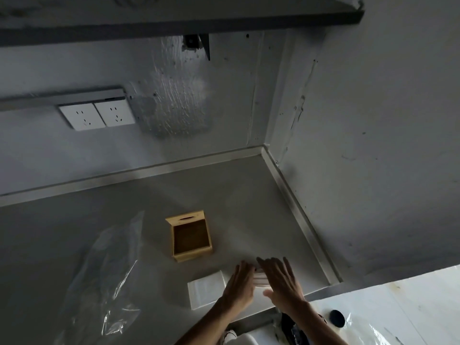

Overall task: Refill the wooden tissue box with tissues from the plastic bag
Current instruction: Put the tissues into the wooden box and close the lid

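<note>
Head view, only one there is: wooden tissue box [191, 236] sits mid-frame on the grey counter [74, 232], lid tipped up at the back w/ the slot showing, inside looks bare. Clear plastic bag [107, 277] lies slack at lower left, well apart from the box; can't tell if anything's left in it. A white tissue stack [206, 290] rests flat on the counter just below the box, toward lower centre.

Both hands are at lower centre-right. Left hand [240, 282] and right hand [282, 280] face each other, fingers straight and flat, palms pressing a small white wad of tissues [260, 280] between them (blurred, so exact edges are hard to read). Not a pinch, more a squeeze from two sides.

Handling, as I judge it: tissues are light, soft, floppy, prob. slide apart if grabbed by one corner. Best held by both long sides, squared up, then lowered straight into the open box. Box itself looks stiff and stable.

Around: twin wall sockets [97, 115] upper left, a shelf [174, 21] overhead, a dark round cap [337, 318] lower right on a white surface. Nothing lies btwn hands and box; the raised lid is the only thing to clear
</note>
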Available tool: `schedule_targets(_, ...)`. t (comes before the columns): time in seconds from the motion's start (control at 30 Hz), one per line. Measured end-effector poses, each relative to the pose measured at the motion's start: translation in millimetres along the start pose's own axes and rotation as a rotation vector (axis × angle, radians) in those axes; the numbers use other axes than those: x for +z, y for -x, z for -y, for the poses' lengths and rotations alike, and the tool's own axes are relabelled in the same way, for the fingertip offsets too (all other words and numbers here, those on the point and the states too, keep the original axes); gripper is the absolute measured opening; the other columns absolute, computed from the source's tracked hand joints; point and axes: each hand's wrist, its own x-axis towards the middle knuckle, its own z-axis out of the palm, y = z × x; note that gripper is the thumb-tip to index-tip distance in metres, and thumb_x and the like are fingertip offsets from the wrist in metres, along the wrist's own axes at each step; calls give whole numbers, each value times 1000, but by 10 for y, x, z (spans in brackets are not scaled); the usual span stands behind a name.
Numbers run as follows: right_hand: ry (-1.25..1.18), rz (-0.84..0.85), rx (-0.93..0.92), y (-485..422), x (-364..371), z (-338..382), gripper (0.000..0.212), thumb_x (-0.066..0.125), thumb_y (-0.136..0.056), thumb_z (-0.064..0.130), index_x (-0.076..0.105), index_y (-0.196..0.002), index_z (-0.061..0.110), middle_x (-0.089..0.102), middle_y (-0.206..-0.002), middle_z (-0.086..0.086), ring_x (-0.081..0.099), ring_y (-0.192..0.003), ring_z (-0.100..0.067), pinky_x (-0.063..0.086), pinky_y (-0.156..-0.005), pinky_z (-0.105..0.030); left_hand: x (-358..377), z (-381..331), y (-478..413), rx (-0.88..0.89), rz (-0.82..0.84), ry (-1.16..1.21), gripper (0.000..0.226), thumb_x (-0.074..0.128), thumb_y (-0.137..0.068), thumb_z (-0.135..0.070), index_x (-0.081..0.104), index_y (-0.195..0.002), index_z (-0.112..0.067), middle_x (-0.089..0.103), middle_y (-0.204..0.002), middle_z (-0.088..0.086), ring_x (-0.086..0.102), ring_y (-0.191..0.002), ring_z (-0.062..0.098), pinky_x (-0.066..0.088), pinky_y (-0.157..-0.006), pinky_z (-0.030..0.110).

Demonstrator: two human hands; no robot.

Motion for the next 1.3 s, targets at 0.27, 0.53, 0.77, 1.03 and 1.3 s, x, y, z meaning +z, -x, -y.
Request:
schedule_targets(0.27, -187, 138, 205, -167, -47, -193, 64, 65, -78, 25, 43, -138, 29, 57, -126, 2, 58, -110, -25, 44, -90, -38, -473, 179, 243, -125, -334, 299, 53, 50, -94, -31, 31, -143, -24, 42, -138, -7, 45, -123, 2, 45, -98, 23)
schedule_targets(0.53, -1938, 314, 703, -758, -808, -187, 75, 89, -40, 9, 63, -111, 6, 69, -97, -15, 62, -92, -32, 51, -76, -41, -1661, 1195, 409, -449, -642, 532, 87, 49, -69, -49, 28, -144, -10, 37, -130, 5, 52, -112, 27, 48, -85, 28)
schedule_targets(0.77, -1562, 559, 244, -1511, -1225, 929, 64, 78, -72, 7, 53, -130, 15, 62, -121, -15, 59, -108, -28, 51, -90, -52, -2168, 1620, -284, -260, -154, 365, 37, 62, -90, -25, 55, -126, -20, 54, -131, 5, 49, -122, 18, 42, -102, 39)
schedule_targets(1.03, -80, 645, -187, -2181, -1197, 1719, 73, 58, -89, 37, 18, -149, 39, 38, -152, -2, 44, -131, -25, 38, -104, -37, -2397, 1723, -595, -195, -45, 267, 22, 53, -92, -9, 66, -97, -26, 69, -97, 1, 64, -93, 15, 42, -77, 19)
schedule_targets(1.3, -60, 909, -193, -2454, -1025, 1929, 75, 64, -85, 16, 26, -148, 28, 28, -155, 0, 29, -141, -22, 32, -112, -38, -2391, 1762, -624, -202, -63, 258, 16, 53, -84, -2, 67, -88, -10, 71, -91, 12, 67, -88, 26, 46, -70, 29)
